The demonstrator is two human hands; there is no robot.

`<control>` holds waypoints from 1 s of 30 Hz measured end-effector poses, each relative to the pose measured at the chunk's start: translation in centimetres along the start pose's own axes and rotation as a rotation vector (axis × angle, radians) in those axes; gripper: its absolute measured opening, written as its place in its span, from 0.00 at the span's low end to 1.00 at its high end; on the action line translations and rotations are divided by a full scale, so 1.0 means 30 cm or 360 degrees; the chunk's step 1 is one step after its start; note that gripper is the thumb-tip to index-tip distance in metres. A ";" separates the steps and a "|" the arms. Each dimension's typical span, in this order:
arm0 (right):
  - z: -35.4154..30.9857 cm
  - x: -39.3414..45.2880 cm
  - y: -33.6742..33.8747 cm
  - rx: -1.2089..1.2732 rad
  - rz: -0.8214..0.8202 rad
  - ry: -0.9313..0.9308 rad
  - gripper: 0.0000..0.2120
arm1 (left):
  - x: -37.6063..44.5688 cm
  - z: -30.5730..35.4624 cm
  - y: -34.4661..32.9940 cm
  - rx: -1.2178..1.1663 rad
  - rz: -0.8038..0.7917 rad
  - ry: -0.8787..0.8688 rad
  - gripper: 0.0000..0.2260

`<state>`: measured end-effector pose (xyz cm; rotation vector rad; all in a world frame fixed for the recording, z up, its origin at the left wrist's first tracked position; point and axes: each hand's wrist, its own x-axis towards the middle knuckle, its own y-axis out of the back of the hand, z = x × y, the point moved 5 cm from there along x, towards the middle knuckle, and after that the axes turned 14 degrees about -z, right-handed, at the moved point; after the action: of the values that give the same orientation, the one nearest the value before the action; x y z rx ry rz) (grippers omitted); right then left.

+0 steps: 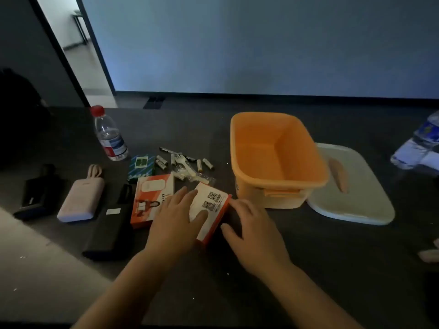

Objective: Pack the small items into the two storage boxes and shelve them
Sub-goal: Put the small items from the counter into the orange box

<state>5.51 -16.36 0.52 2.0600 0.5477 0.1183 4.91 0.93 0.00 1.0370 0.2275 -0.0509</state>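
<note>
Barely started, by the look of it. Going left to right across the dark surface: black pouch at the far left, pinkish power bank beside it, then a second black case. Water bottle standing upright behind those. Green patterned card pack, an orange-and-white box lying flat, and a scatter of batteries, a marker and a wrapped plastic fork just behind it, all loose, none packed.

Middle: left hand spread flat on top of a second orange box with QR codes, right hand cupped against its right edge, fingers loosely curved. Both touching it, not really gripping yet; box tilted, one edge apparently up off the surface.

Right of that: orange storage bin, open and empty inside, sitting just beside the box. White lid lying flat next to it, touching or nearly. Only one bin visible; second one and any shelf out of view. Pack of bottled water at the far right edge.

So everything left to do: fill, lid on, shelve.

Room dim, plain bluish wall behind, bright doorway upper left.
</note>
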 end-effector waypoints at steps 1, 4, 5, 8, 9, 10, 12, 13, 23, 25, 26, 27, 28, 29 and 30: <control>-0.001 0.024 -0.014 -0.0003 -0.0047 0.0002 0.28 | 0.009 -0.024 -0.010 -0.0007 -0.0057 0.0049 0.27; 0.008 0.084 -0.053 -0.0040 -0.0122 -0.0043 0.30 | 0.021 -0.095 -0.053 -0.0019 -0.0187 0.0143 0.28; 0.010 0.102 -0.067 -0.0026 -0.0146 -0.0081 0.31 | 0.026 -0.108 -0.069 -0.0015 -0.0211 0.0144 0.29; 0.012 0.133 -0.102 0.0043 -0.0183 -0.0190 0.32 | 0.024 -0.129 -0.101 0.0030 -0.0228 0.0155 0.32; 0.010 0.143 -0.115 0.0055 -0.0195 -0.0214 0.33 | 0.024 -0.137 -0.107 0.0033 -0.0209 0.0145 0.32; 0.001 0.152 -0.126 0.0053 -0.0210 -0.0232 0.34 | 0.022 -0.143 -0.111 0.0030 -0.0200 0.0129 0.32; -0.009 0.175 -0.148 0.0052 -0.0245 -0.0268 0.35 | 0.019 -0.150 -0.116 0.0010 -0.0180 0.0063 0.32; -0.014 0.184 -0.154 0.0053 -0.0252 -0.0287 0.36 | 0.018 -0.149 -0.117 -0.0005 -0.0185 0.0019 0.32; 0.031 0.181 -0.154 -0.0009 -0.0198 -0.0408 0.46 | -0.009 -0.109 -0.113 -0.0563 -0.0265 -0.0254 0.23; 0.032 0.177 -0.168 -0.0034 -0.0233 -0.0471 0.53 | 0.006 -0.118 -0.089 -0.0495 -0.0195 -0.0259 0.23; 0.030 0.178 -0.175 -0.0044 -0.0243 -0.0505 0.56 | 0.014 -0.123 -0.078 -0.0445 -0.0162 -0.0257 0.23; 0.029 0.179 -0.178 -0.0051 -0.0245 -0.0537 0.59 | 0.022 -0.129 -0.069 -0.0392 -0.0135 -0.0257 0.23; 0.028 0.180 -0.179 -0.0058 -0.0239 -0.0565 0.60 | 0.029 -0.134 -0.060 -0.0336 -0.0118 -0.0260 0.24; 0.029 0.182 -0.176 -0.0065 -0.0230 -0.0591 0.61 | 0.037 -0.138 -0.053 -0.0278 -0.0100 -0.0266 0.24; 0.030 0.183 -0.173 -0.0076 -0.0228 -0.0615 0.61 | 0.042 -0.142 -0.048 -0.0217 -0.0081 -0.0270 0.23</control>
<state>8.96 -12.49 -5.05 1.9241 0.4430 -0.3415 5.24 3.95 -3.56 0.8858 0.1016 -0.1664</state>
